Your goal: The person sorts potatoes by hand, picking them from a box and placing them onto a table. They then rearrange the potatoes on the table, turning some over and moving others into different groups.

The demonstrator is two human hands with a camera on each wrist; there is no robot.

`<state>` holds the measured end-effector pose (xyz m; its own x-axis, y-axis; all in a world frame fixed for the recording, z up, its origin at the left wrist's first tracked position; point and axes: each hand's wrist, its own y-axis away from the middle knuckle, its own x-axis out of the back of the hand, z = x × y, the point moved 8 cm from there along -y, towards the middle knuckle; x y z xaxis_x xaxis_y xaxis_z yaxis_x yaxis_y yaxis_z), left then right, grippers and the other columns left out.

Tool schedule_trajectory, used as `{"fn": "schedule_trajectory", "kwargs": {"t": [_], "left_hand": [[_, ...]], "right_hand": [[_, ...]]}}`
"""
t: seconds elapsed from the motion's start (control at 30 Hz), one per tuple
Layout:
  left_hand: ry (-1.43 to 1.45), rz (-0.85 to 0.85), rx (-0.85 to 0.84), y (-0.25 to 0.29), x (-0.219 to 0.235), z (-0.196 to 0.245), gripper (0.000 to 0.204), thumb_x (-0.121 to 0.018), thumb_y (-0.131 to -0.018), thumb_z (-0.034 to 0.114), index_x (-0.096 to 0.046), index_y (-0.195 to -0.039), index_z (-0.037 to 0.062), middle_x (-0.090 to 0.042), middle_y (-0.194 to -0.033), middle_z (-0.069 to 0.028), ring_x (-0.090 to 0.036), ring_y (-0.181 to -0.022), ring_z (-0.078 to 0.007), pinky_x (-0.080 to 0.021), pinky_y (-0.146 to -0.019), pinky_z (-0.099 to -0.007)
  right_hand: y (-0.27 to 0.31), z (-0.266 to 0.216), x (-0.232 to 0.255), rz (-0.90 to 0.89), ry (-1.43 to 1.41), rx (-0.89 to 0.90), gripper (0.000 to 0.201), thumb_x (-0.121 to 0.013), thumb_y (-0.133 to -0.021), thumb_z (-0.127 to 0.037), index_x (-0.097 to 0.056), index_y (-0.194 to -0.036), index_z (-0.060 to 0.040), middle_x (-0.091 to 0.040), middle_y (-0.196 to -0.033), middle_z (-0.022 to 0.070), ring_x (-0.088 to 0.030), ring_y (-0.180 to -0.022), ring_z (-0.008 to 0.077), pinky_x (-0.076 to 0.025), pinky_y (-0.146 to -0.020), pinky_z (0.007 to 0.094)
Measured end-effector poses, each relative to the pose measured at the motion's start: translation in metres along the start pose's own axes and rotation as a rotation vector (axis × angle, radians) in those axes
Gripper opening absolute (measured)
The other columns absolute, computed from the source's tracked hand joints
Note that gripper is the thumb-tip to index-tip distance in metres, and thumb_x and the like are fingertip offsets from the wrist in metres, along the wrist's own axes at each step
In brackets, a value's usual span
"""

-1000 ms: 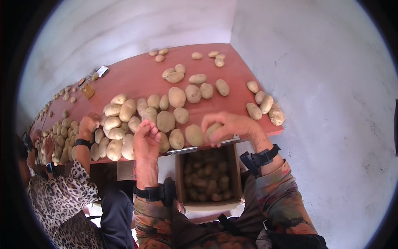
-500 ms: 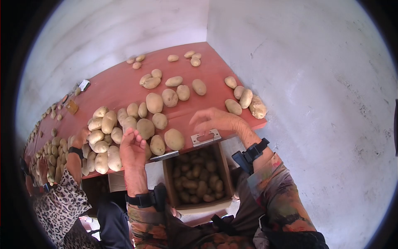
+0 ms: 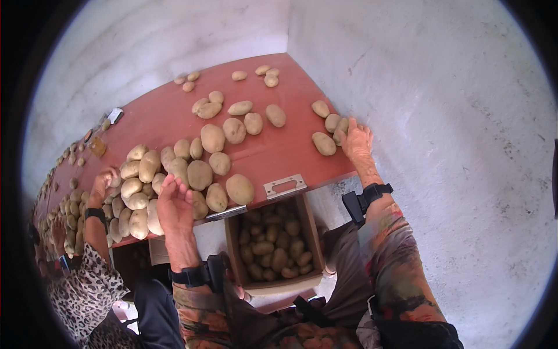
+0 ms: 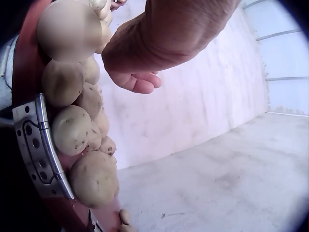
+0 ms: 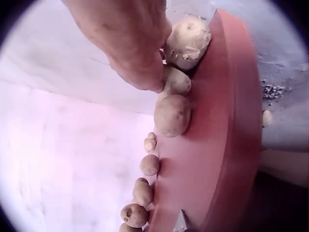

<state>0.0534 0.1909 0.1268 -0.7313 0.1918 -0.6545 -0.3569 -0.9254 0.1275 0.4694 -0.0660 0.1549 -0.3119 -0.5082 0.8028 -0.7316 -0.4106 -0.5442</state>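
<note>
Head view, potato (image 3: 340, 132) touching bent fingers of right hand (image 3: 359, 143), whether gripped cannot be told, left hand (image 3: 176, 210) loosely relaxed near clustered potatoes (image 3: 200, 175) on worktop (image 3: 282, 154).

Soft, even light falls over the red table (image 3: 290, 151) in the head view, dimming inside the box (image 3: 283, 285) beneath it, while the lens bows the table's far edge and blackens the corners. In the right wrist view the wall (image 5: 63, 145) glares pinkish white. One near potato (image 4: 70, 29) in the left wrist view is smeared smooth, seemingly out of focus.
</note>
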Motion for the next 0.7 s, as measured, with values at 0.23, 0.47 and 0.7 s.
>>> {"fn": "schedule_trajectory", "kwargs": {"t": [0.23,0.47,0.7], "left_hand": [[-0.014,0.005,0.007,0.003,-0.006,-0.005,0.026,-0.053,-0.083,0.009,-0.053,-0.109,0.0072,-0.059,-0.09,-0.0032,-0.057,-0.074,-0.0129,-0.049,-0.065,-0.0278],[-0.022,0.001,-0.005,0.005,-0.008,-0.006,0.024,-0.052,-0.084,0.01,-0.053,-0.107,0.0071,-0.058,-0.091,-0.0046,-0.056,-0.076,-0.0138,-0.049,-0.067,-0.0287],[-0.02,-0.003,0.015,0.006,-0.014,-0.01,0.022,-0.052,-0.084,0.01,-0.055,-0.106,0.0078,-0.059,-0.091,-0.0046,-0.055,-0.077,-0.0142,-0.048,-0.069,-0.0304]], "right_hand": [[0.0,-0.017,-0.017,-0.141,-0.014,0.103,0.054,-0.061,-0.077,-0.023,-0.044,-0.126,-0.0106,-0.056,-0.113,0.0175,-0.048,-0.111,0.0358,-0.035,-0.095,0.0462],[-0.007,-0.036,0.019,0.055,-0.467,0.108,0.045,-0.061,-0.077,-0.018,-0.048,-0.12,-0.0141,-0.056,-0.108,0.0181,-0.057,-0.097,0.0357,-0.047,-0.082,0.0428],[0.035,-0.12,0.009,-0.554,-0.982,0.084,0.045,-0.059,-0.071,-0.015,-0.052,-0.114,-0.0043,-0.06,-0.102,0.0161,-0.059,-0.093,0.0244,-0.048,-0.08,0.0348]]}}
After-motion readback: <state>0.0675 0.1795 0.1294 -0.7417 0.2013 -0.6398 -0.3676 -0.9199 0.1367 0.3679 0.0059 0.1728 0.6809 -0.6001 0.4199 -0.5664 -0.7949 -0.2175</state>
